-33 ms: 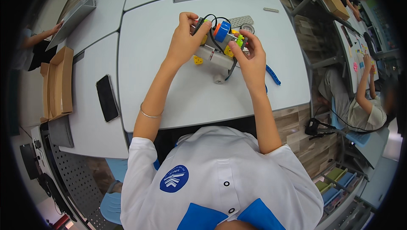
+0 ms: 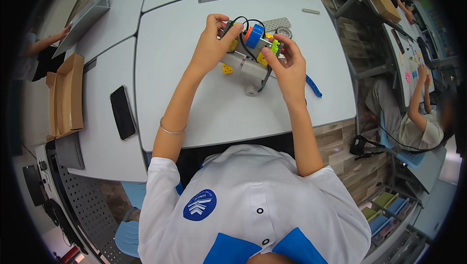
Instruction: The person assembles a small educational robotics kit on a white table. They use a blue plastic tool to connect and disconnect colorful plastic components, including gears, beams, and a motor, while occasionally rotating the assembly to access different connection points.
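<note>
One left hand [image 2: 210, 43], one right hand [image 2: 291, 69] | grip: both clamped on one block model [image 2: 252, 66] | one phone [image 2: 123, 113]

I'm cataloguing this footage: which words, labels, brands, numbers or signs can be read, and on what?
Blue badge on the white shirt: white lettering with stripes, not copied out here; its smaller line is too small to read.
Colourful build between left hand and right hand: no readable text.
Phone: dark screen, no readable text.
</note>
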Action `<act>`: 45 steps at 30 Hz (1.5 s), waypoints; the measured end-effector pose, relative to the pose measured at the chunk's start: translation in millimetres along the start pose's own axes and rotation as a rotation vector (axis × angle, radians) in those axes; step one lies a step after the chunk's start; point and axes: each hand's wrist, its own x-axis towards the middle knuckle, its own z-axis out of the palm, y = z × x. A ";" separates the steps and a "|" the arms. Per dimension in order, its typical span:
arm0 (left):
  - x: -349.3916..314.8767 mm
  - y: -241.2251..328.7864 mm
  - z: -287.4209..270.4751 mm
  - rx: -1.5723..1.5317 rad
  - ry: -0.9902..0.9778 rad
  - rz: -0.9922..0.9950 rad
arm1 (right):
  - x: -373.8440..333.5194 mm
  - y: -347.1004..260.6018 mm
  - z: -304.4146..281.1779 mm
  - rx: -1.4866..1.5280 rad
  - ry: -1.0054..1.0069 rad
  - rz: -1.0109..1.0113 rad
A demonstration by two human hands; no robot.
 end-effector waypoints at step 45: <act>26.3 -24.4 -29.1 -0.115 -0.169 -0.175 | 13.0 3.2 -42.0 0.346 -0.170 0.412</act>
